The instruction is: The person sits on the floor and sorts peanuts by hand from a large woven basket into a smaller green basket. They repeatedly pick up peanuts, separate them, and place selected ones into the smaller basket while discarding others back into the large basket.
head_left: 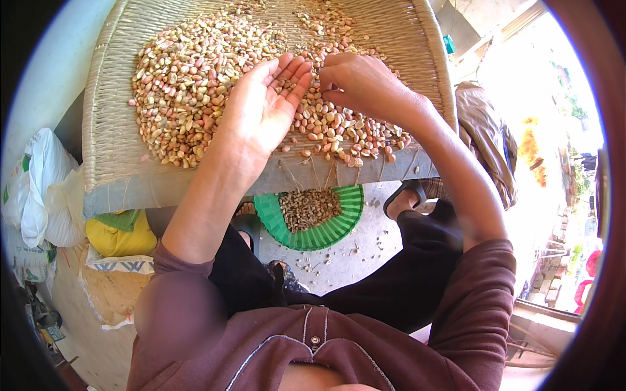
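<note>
My left hand [264, 107] is turned palm up and cupped over a woven wicker tray [110, 122]. A few small, dark shelled peanuts [285, 86] lie on its fingers. Just to its right, my right hand [364, 85] hovers with the fingers curled down towards the thumb; whether anything is pinched there is hidden. Left of my hands spreads a large heap of peanut kernels [183, 88], mixed pink, tan and yellowish. Beneath my right hand and in front of it lies a looser spread of pinkish kernels [337, 129], reaching the tray's cloth-bound front edge [249, 181].
Below the tray, between my feet, a green plastic basket [313, 239] holds shrivelled bits. Scraps dot the concrete floor [342, 264]. White plastic bags [46, 190], a yellow bag [120, 237] and an open sack [115, 288] stand at left; a brown garment [484, 132] hangs at right.
</note>
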`<state>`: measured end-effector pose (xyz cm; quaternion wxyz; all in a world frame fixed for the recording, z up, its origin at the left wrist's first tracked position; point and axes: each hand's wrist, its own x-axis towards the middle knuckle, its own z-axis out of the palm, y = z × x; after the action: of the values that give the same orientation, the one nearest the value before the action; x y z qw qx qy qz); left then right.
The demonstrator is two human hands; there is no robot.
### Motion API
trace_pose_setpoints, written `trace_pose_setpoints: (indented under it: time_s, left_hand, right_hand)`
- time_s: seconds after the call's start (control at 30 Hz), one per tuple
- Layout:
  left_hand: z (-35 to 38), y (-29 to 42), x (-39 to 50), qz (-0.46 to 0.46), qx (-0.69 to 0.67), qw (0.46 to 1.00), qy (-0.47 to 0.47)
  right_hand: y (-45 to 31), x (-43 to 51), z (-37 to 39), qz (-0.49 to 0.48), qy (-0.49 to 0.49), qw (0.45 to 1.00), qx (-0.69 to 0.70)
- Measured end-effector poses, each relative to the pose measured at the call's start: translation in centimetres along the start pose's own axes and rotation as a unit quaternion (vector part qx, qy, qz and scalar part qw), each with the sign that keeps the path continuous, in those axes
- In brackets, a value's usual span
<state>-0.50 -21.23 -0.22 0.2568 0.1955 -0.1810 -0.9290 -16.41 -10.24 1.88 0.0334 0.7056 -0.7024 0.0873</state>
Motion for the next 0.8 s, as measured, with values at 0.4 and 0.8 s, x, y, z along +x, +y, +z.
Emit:
trace_pose_setpoints:
  time_s: [0.4, 0.8]
  left_hand:
    - [-0.1, 0.8, 0.4, 0.033, 0.001, 0.999, 0.021]
    - [0.3, 1.5, 0.0, 0.059, 0.017, 0.998, 0.032]
  right_hand:
    - [-0.8, 0.1, -0.9, 0.014, 0.039, 0.993, 0.114]
    - [-0.7, 0.1, 0.0, -0.038, 0.007, 0.998, 0.058]
